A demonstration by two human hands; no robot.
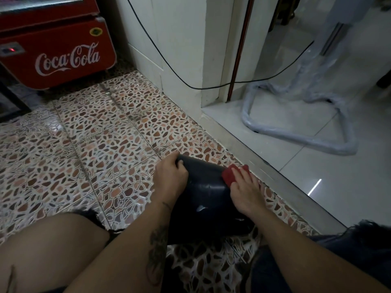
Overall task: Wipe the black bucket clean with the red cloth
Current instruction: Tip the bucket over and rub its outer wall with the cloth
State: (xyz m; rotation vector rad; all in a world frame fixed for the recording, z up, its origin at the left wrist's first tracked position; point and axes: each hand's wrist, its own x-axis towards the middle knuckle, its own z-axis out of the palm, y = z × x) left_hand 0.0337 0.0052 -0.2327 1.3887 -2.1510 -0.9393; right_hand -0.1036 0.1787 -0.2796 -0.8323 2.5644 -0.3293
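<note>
Pebble-patterned floor tiles (110,132), glossy; red Coca-Cola cooler (57,53) far left, white wall corner with a black cable (169,62) behind, pale tiled room past the threshold on the right. Person seated on the floor. Black bucket (203,199) lies on its side between the knees, its far end pointing away from the person. Left hand (170,176) curled over the far left edge, fingers hooked on, steadying it. Right hand (243,191) flat, palm down, pressing the red cloth (229,176) against the upper right wall near the far end. Pale smears visible on the near wall: wiping judged partly done. Judgement: bucket light, stiff plastic, smooth and likely to roll or slide on glossy tile; hold by the edge, as now. Cloth soft, bunches easily; keep palm spread.
</note>
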